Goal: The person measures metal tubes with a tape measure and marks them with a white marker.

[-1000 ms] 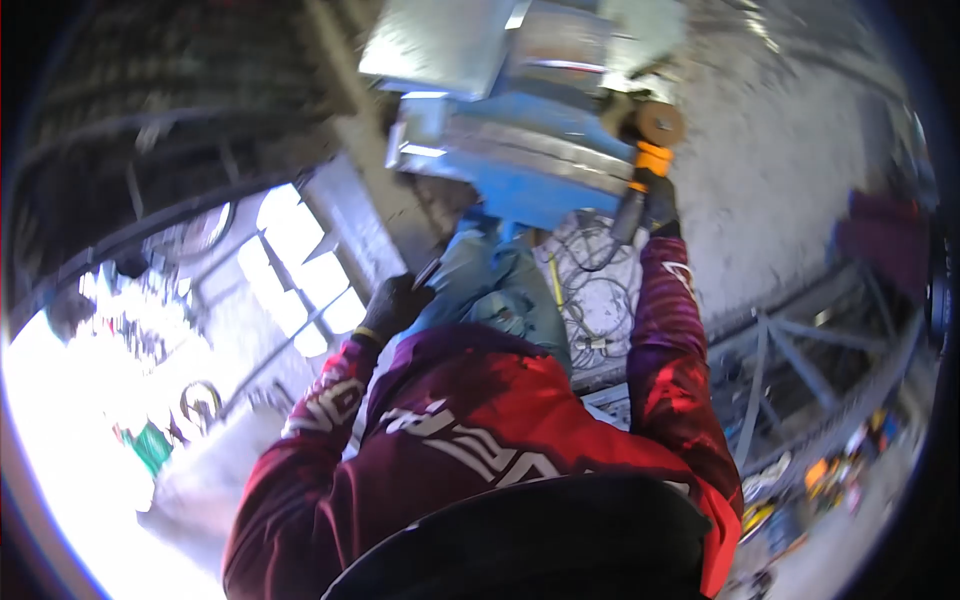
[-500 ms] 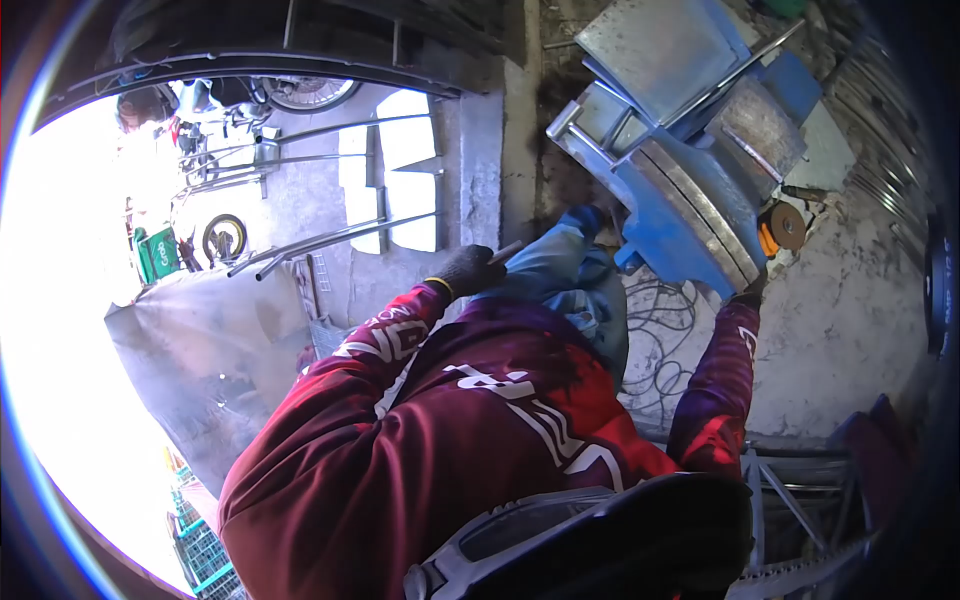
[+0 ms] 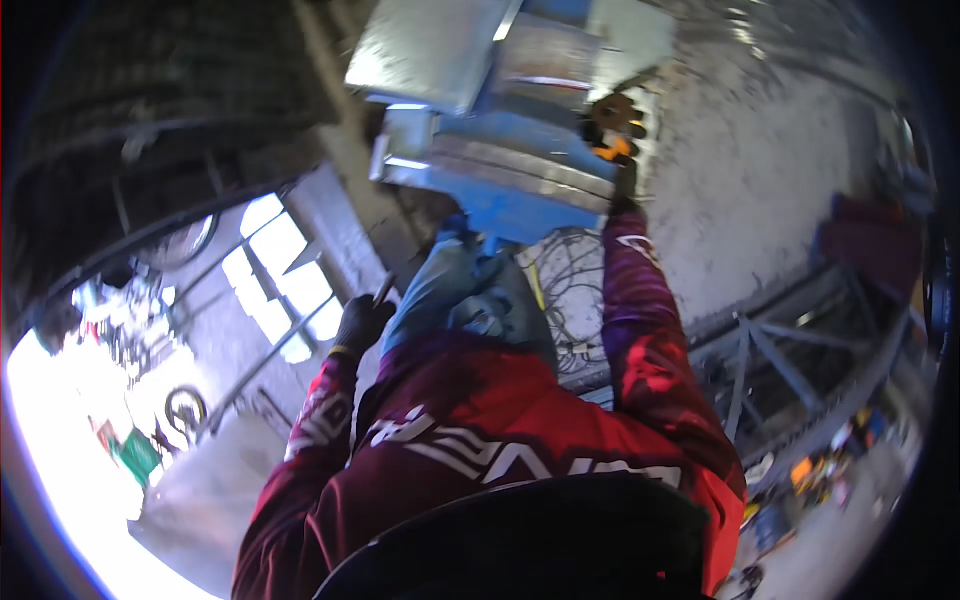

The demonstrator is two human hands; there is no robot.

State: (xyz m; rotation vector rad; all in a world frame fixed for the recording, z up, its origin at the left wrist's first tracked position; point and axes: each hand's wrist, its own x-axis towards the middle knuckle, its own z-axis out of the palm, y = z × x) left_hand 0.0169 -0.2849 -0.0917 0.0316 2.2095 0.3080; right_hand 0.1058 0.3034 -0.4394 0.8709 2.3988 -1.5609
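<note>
My left hand (image 3: 364, 324), in a dark glove, is closed around a short metal bar (image 3: 384, 288) that sticks up beside my left thigh. My right arm stretches forward. Its dark-gloved hand (image 3: 625, 184) is at the right edge of a blue machine (image 3: 530, 208) and appears closed on the back of an orange tool (image 3: 614, 150) with a round brown disc, which looks like an angle grinder. Motion blur and shadow hide most of the right fingers. Metal plates (image 3: 425, 50) lie on top of the blue machine.
Loose cables (image 3: 575, 290) coil on the floor by my legs. At the right stands a metal frame with diagonal braces (image 3: 785, 365), with several small items (image 3: 830, 470) beyond it. Long metal tubes (image 3: 265, 360) and a grey sheet-covered shape (image 3: 215, 480) are at the left.
My view has turned to the right, so the blue machine and both hands appear further left. The metal bar stays in my left hand. My right hand remains at the orange tool.
</note>
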